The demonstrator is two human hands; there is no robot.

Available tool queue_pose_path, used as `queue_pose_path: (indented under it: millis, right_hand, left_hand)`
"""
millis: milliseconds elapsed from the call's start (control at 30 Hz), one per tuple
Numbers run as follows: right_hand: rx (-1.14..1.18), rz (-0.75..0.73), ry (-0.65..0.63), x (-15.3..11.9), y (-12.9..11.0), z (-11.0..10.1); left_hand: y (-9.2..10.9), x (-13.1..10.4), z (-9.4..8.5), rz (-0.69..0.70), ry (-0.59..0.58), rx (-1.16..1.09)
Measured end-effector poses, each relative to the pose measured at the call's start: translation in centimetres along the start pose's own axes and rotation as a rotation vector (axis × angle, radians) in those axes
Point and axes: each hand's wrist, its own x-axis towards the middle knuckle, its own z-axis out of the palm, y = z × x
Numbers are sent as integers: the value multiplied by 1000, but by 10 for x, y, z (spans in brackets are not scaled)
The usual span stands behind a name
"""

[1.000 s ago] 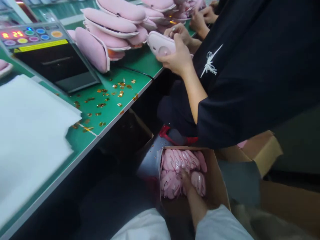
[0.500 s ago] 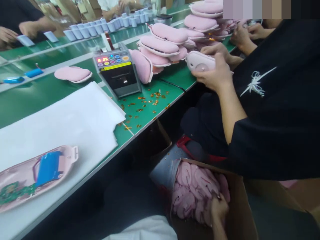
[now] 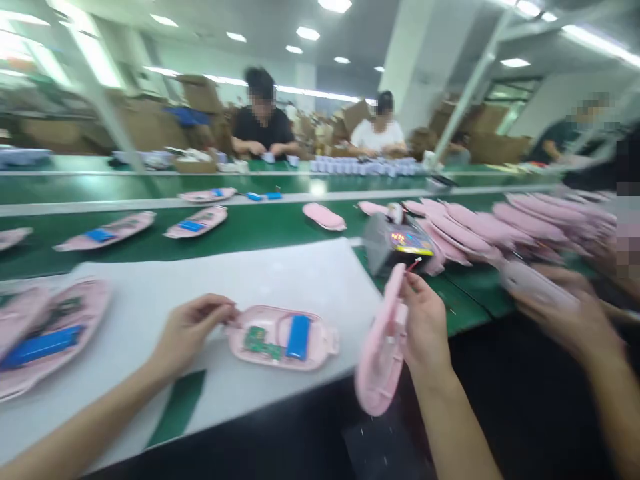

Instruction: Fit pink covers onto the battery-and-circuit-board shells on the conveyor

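Head view: pinching with left hand (image 3: 187, 327) the left end of an open pale-pink oval plastic shell (image 3: 274, 327), flat on white sheeting (image 3: 250, 267); grasping near-upright with right hand (image 3: 427, 327) another pink plastic half (image 3: 377, 367). Seemingly pairing parts, next calling for careful alignment.

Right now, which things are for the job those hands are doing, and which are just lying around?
Looks like part of the job:
pink shell half, held by the right hand
open pink shell, left hand at its end
blue block and green board inside it

Probably just around:
grey machine with lit display
pile of pink shells
white cups far across
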Motion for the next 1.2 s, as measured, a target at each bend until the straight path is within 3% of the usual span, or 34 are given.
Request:
queue_pose_path:
  millis: [100, 167, 200, 267, 367, 433, 500, 567, 633, 733, 800, 867, 1000, 1100, 1200]
  right_hand:
    - [-518, -128, -796, 28, -13, 92]
    - [-819, -195, -1221, 33, -12, 137]
    - [-909, -198, -1357, 34, -10, 153]
    - [-948, -145, -1492, 31, -1, 170]
    - [-827, 38, -1452, 26, 13, 166]
    - [-766, 122, -1315, 23, 18, 151]
    - [-746, 53, -1126, 23, 15, 135]
    - [-804, -259, -968, 26, 3, 126]
    - [-957, -738, -908, 28, -11, 126]
    - [-1130, -1385, -990, 24, -26, 140]
    - [-1096, -1540, -1059, 15, -28, 154]
    - [-1016, -1514, -1083, 4, -25, 166]
    - [-939, -1329, -978, -12, -17, 174]
    - [-946, -1223, -934, -15, -16, 171]
    - [-905, -1133, -812, -15, -15, 168]
  left_hand:
    - [-6, -5, 3, -18, 8, -249]
    - [-8, -4, 9, 5, 23, -330]
    - [-9, -5, 11, 20, 28, -337]
    - [-11, -7, 12, 41, 37, -307]
    - [-12, -12, 9, 53, 54, -259]
    - [-13, -13, 6, 86, 43, -252]
    - [-13, -14, 5, 140, 33, -230]
    - [-14, -14, 5, 186, 35, -197]
    - [-15, -15, 6, 226, 36, -159]
    - [-15, -18, 8, 322, 52, -97]
    - [-14, -20, 10, 415, 112, -44]
    - [-13, -21, 12, 503, 233, 41]
    - [-16, -22, 19, 586, 485, 229]
    - [-19, -22, 23, 587, 454, 240]
    - [-20, -22, 23, 530, 309, 138]
